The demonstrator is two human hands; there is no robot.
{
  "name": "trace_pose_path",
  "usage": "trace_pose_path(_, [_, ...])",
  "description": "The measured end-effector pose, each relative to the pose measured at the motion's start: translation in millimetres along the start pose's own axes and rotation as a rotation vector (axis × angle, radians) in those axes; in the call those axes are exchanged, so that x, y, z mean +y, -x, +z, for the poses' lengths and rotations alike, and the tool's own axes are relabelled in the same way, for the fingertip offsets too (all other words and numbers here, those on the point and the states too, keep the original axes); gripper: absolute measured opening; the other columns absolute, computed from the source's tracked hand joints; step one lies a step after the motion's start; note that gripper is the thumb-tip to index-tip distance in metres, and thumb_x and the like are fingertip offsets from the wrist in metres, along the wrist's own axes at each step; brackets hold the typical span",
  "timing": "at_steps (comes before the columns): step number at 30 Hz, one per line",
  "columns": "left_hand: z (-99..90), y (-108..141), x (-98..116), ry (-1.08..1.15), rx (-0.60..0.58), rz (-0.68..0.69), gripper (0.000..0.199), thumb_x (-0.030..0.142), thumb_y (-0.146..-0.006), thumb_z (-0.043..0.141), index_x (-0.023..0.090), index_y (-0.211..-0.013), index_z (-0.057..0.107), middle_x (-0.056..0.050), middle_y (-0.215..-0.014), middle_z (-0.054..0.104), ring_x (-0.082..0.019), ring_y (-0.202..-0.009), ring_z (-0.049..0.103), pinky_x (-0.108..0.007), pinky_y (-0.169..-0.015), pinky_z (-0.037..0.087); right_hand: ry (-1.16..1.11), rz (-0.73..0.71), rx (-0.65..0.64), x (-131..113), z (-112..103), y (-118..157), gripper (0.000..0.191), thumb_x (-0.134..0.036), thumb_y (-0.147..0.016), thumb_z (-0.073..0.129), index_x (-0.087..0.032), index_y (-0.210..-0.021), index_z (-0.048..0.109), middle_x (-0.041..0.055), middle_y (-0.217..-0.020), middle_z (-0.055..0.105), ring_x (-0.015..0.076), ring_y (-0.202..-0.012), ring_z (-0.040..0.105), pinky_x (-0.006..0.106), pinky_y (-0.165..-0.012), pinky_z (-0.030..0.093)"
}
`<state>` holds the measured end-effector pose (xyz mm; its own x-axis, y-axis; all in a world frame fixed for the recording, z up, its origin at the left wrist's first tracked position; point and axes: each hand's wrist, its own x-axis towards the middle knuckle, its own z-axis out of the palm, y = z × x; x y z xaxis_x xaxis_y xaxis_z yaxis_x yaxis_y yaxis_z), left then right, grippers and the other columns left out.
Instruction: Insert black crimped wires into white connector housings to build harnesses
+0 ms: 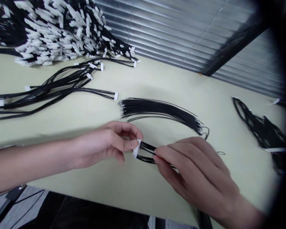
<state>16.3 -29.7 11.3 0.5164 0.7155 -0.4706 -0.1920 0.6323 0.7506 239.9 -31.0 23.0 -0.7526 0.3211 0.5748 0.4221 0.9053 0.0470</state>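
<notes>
My left hand (116, 140) pinches a white connector housing (136, 149) between thumb and forefinger, just above the table. Black wires (145, 159) run out of the housing to the right in two groups. My right hand (193, 171) has its thumb and forefinger closed on these wires a short way from the housing. The far part of the wires is hidden behind my right hand. Just beyond both hands lies a bundle of loose black wires (157, 109) with bare metal terminals at its ends.
A large heap of black cables with white connectors (54, 31) fills the back left. Several cables with white connectors (69, 90) lie in front of it. Another black cable bundle (259, 127) is at the right. Blinds (169, 28) stand behind the table (90, 187).
</notes>
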Motion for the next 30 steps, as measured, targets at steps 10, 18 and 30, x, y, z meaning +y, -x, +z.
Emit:
trace_pose_path(10, [3.1, 2.2, -0.4, -0.041, -0.110, 0.008, 0.005, 0.018, -0.082, 0.071, 0.018, -0.084, 0.067, 0.001, -0.077, 0.059, -0.009, -0.066, 0.052, -0.012, -0.051, 0.053, 0.126, 0.524, -0.416, 44.9, -13.7, 8.6, 0.030, -0.032, -0.098, 0.046, -0.023, -0.075, 0.062, -0.0026, -0.054, 0.056, 0.0159, -0.044, 0.053, 0.028, -0.043, 0.033])
trace_pose_path(18, [9.6, 2.1, -3.1, -0.079, -0.052, 0.016, 0.003, 0.014, -0.084, 0.068, 0.016, -0.082, 0.066, 0.002, -0.070, 0.059, -0.010, -0.065, 0.053, -0.013, -0.048, 0.054, 0.007, 0.138, -0.307, 57.3, 51.4, -18.4, 0.021, -0.014, -0.095, 0.052, -0.015, -0.110, 0.067, 0.0077, -0.114, 0.066, 0.0237, -0.103, 0.060, 0.037, -0.088, 0.046])
trace_pose_path(30, [10.4, 3.5, -3.4, -0.009, 0.048, 0.021, 0.004, 0.015, -0.083, 0.070, 0.015, -0.084, 0.065, 0.000, -0.076, 0.059, -0.007, -0.060, 0.050, -0.011, -0.048, 0.051, 0.082, -0.069, -0.468, 66.3, 59.2, -45.9, 0.020, 0.002, -0.087, 0.046, -0.014, -0.083, 0.058, 0.0078, -0.090, 0.063, 0.0219, -0.083, 0.057, 0.032, -0.071, 0.040])
